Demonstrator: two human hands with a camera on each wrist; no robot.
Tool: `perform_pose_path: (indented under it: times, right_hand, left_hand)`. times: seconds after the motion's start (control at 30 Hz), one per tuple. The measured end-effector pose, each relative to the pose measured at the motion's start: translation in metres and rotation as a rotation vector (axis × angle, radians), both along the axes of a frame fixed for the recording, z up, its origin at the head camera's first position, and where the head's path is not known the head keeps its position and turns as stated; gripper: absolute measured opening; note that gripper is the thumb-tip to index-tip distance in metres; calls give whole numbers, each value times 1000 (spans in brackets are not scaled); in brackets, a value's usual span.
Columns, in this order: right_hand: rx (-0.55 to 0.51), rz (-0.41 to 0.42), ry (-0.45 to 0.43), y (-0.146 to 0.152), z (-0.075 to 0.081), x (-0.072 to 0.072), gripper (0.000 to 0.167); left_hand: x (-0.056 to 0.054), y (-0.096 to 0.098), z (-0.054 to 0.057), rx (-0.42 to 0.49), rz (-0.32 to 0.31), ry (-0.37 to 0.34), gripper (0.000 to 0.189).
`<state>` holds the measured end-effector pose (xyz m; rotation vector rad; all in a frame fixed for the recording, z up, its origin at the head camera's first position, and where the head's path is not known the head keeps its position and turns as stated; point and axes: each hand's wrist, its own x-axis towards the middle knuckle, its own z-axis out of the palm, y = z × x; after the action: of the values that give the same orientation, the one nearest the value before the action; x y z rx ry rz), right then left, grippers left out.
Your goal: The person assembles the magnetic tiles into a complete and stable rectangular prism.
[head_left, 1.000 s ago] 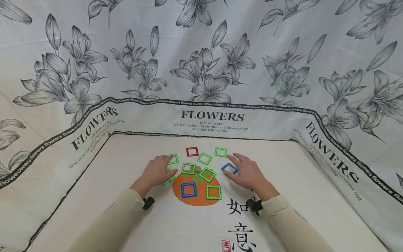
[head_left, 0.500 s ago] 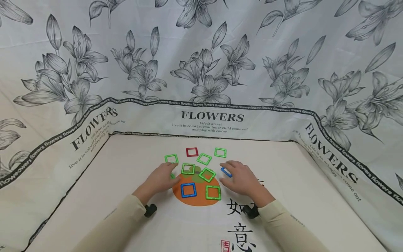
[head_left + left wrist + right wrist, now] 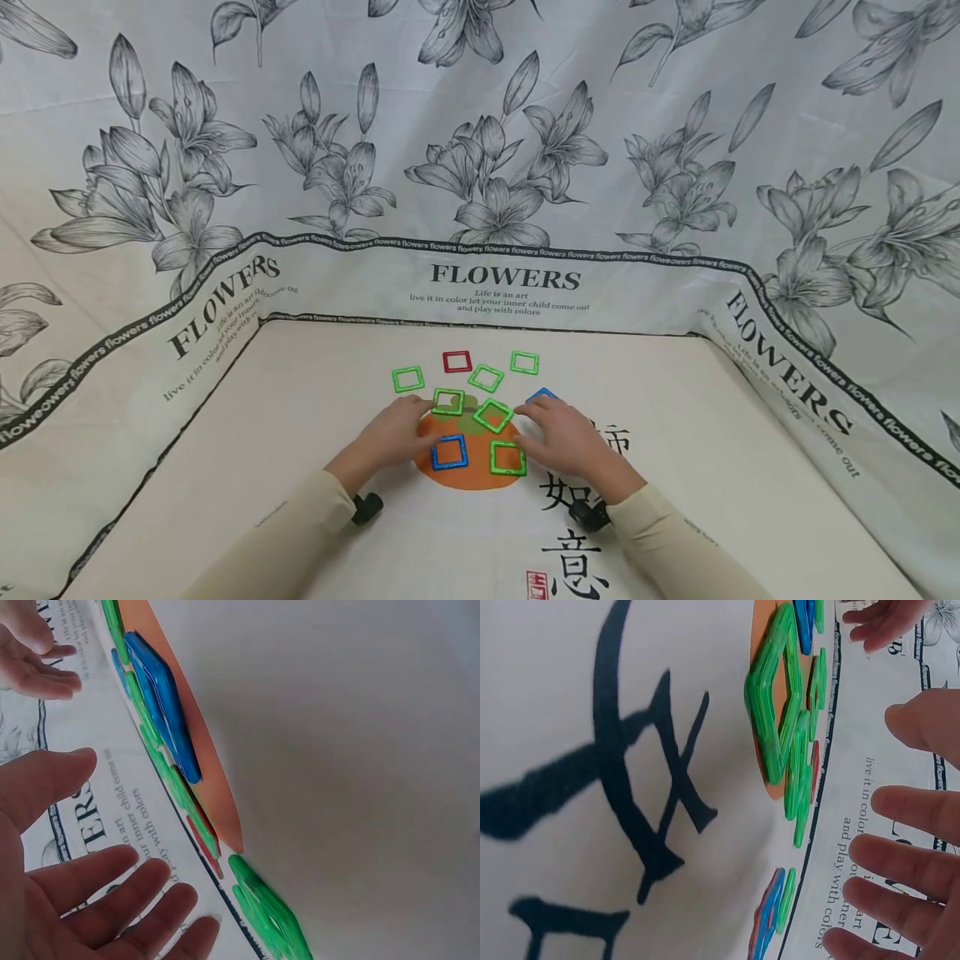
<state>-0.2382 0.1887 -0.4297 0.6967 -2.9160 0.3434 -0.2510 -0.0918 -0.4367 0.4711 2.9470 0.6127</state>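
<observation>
My left hand hovers at the left of a printed orange persimmon, fingers spread and holding nothing. Its fingertips overlap the edge of a green square frame and come close to a blue square frame. Opposite, my right hand also has loosely spread fingers with nothing between them. Nearest it are a tilted green frame and another green frame. A second blue frame is partly hidden behind this hand. In the left wrist view, a green frame lies beyond the left fingers; the head view hides it.
Farther back on the white cloth lie a red frame and several green ones, such as a frame at the far left. Black printed characters run down the cloth at right. A flower-printed curtain encloses the back and sides.
Both hands have moved inward toward each other and slightly nearer the body. The far-left green frame has come into full view; the square frames appear to stay where they were.
</observation>
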Motion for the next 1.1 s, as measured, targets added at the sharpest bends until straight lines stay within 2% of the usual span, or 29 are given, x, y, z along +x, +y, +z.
perform_pose_path:
  times: [0.23, 0.47, 0.73, 0.8, 1.1]
  right_hand:
    - [10, 53, -6, -3, -3, 2, 42]
    - [23, 89, -24, -5, -8, 4, 43]
    - [37, 100, -50, -11, -10, 7, 39]
    - [46, 107, -51, -13, -11, 7, 36]
    - [58, 95, -97, -16, -15, 7, 35]
  left_hand:
    - [3, 8, 2, -1, -29, -25, 57]
    - [6, 16, -2, 29, -40, -67, 56]
    - [7, 23, -4, 46, -94, -74, 27]
    - [7, 25, -3, 40, -98, -76, 25]
    - [7, 30, -4, -18, -88, -103, 33]
